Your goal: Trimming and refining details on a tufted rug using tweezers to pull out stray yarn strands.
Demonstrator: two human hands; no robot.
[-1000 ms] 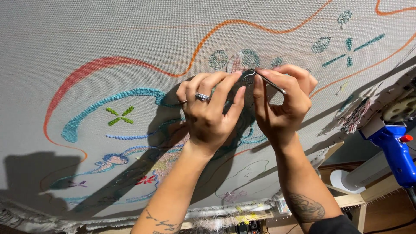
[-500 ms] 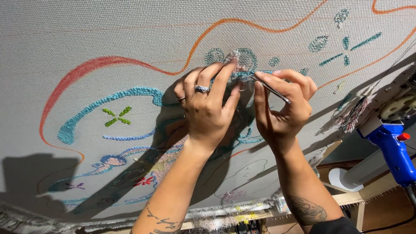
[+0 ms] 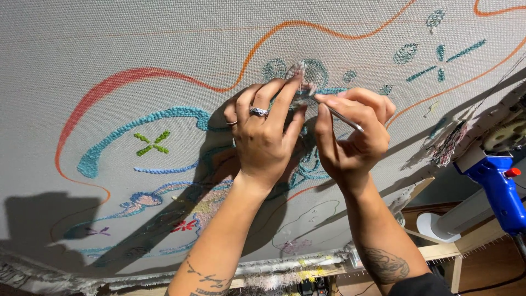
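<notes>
A big grey cloth [image 3: 137, 49] is stretched flat over a wooden frame [image 3: 438, 251], and it fills most of the view. Yarn lines are stitched into it: a long orange and red wavy line [image 3: 164, 73], a blue curl [image 3: 148, 119] and a small green cross [image 3: 152, 143] toward the left edge, and teal leaf shapes [image 3: 438, 52] near the top right corner. Dark shadows of the arms are thrown across the cloth. Near the top middle, a small pale yarn patch [image 3: 297, 70] is pressed by the fingertips of the left hand [image 3: 263, 137], on which a ring [image 3: 258, 112] is worn. A thin metal tool [image 3: 342, 116] is pinched tight in the closed grip of the right hand [image 3: 350, 137], its tip just beside the patch. By the right edge, a blue tufting gun [image 3: 496, 186] is seen, with a white round thing [image 3: 438, 226] below it.
</notes>
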